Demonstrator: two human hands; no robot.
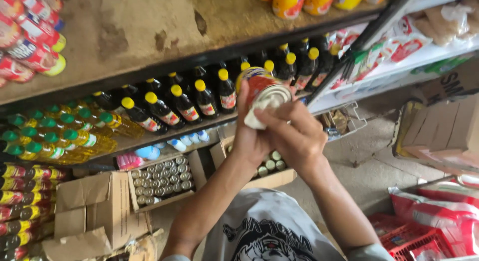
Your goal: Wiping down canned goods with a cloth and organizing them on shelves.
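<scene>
Centrally, tin can (263, 89): red-and-yellow label, metal end facing the camera, raised in front of the middle shelf. Clasped from behind by left hand (249, 136), fingers wrapped round the body. Wiped or covered by white cloth (262, 111), pressed to the rim under right hand (294, 133), fingers closed on the cloth. Behind: dark sauce bottles with yellow caps (184, 104); beside them, yellow oil bottles with green caps (60, 136). Below: open cardboard box of small tins (162, 181), a second such box partly hidden by the forearms. At right: red basket (419, 241).
</scene>
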